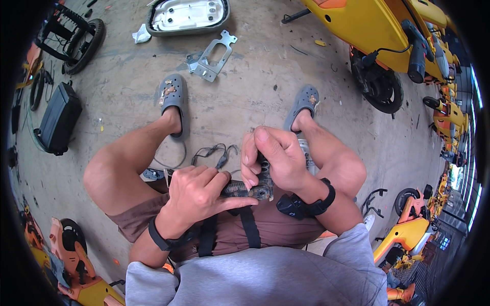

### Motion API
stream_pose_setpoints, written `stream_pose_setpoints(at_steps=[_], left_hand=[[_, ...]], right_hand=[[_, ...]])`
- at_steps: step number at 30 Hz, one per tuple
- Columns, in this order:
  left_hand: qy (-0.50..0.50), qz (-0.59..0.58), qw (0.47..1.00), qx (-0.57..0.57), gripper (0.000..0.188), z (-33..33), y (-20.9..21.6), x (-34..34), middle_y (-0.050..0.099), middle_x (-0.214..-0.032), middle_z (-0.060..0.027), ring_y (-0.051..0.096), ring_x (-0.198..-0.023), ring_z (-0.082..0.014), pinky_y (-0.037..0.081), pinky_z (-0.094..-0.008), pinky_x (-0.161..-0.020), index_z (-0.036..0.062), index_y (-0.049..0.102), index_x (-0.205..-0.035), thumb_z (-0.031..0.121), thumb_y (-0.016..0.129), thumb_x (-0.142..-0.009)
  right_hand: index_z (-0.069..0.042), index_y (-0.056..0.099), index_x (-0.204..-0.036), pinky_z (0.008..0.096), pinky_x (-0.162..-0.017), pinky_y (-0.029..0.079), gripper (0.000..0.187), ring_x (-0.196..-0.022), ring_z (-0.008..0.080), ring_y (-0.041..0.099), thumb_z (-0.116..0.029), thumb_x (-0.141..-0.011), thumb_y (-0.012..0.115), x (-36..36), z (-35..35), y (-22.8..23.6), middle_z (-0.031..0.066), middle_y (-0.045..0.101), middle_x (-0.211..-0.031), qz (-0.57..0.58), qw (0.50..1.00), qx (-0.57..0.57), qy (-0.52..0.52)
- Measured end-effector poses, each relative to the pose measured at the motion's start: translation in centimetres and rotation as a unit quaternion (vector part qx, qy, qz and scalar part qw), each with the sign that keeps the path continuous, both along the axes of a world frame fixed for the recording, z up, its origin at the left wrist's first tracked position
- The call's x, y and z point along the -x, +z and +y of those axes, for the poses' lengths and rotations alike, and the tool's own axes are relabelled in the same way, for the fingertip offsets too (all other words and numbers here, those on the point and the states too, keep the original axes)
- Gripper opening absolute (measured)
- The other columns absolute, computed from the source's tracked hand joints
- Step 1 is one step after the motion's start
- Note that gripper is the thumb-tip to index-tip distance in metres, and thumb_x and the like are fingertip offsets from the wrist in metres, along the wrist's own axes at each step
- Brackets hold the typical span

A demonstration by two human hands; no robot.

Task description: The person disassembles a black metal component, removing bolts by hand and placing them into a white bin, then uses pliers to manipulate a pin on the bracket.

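Note:
My left hand is wrapped round a dark, dirty, bar-like metal part with a ribbed edge and a hole at its end. The thumb stretches along the near side of the part. Just above that end, my right hand is closed, thumb pressed on the curled forefinger; whatever it grips is hidden. Between the hands shows a dark piece with round openings; whether it joins the bar I cannot tell. Behind the right hand, a silvery ridged object is partly covered.
Dark cables lie on the floor between my legs. Farther off are a silver metal bracket, an upturned tray-like cover and a black case. Yellow scooters stand at the right, and a front fork with wheel lies far left.

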State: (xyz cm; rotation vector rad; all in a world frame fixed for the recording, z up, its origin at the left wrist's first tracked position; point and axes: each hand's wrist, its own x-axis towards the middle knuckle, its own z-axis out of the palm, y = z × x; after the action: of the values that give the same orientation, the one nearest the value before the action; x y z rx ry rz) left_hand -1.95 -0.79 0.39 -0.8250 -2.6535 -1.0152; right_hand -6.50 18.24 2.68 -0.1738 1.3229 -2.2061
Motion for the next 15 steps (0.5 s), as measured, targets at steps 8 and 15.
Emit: stream_pose_setpoints(at_steps=[8, 15], left_hand=[[0.011, -0.024, 1.0, 0.002, 0.058, -0.5, -0.5, -0.5, 0.042, -0.044, -0.0009, 0.049, -0.038, -0.0179, 0.038, -0.0287, -0.039, 0.0088, 0.052, -0.054, 0.058, 0.083, -0.062], [0.1, -0.138, 0.985, -0.009, 0.05, -2.1, 0.0, 0.7, 0.055, -0.05, -0.008, 0.054, -0.043, -0.0212, 0.042, -0.0313, -0.043, 0.0006, 0.065, -0.062, 0.046, 0.087, -0.063]], right_hand=[[0.005, 0.056, -0.089, 0.0295, -0.058, 0.052, 0.042, -0.057, 0.0135, 0.057, -0.03, -0.106, 0.041, -1.5, -0.9, -1.5, 0.0068, 0.055, -0.069, -0.033, 0.998, 0.01, -0.048], [-0.001, 0.052, -0.12, 0.0358, -0.08, 0.052, 0.036, -0.086, 0.0178, 0.062, -0.032, -0.104, 0.041, 1.2, -0.5, -3.1, 0.0111, 0.064, -0.097, -0.071, 0.985, 0.006, -0.154]])
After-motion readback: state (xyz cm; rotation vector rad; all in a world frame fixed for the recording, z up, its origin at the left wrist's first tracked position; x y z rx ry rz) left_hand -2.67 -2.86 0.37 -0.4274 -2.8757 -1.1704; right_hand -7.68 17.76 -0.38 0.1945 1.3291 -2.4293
